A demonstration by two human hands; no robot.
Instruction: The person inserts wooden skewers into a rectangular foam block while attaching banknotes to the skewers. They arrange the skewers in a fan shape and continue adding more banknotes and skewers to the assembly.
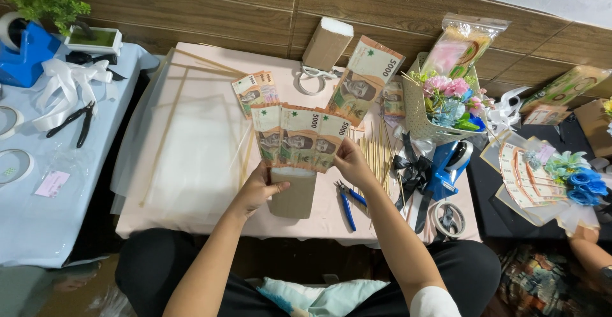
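Cardboard piece (294, 194): upper part hidden behind fanned banknotes (299, 140). Left hand (255, 191): fingers tucked behind cardboard, unseen. Another person's arm (593, 253) cut off at right edge. Tape roll (7, 27) cropped at left edge.

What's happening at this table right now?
A person seated at a pink-covered table holds a fan of banknotes against a brown cardboard block. The left hand grips the block and the notes' lower edge; the right hand pinches the fan's right end. Blue-handled pliers lie beside them.
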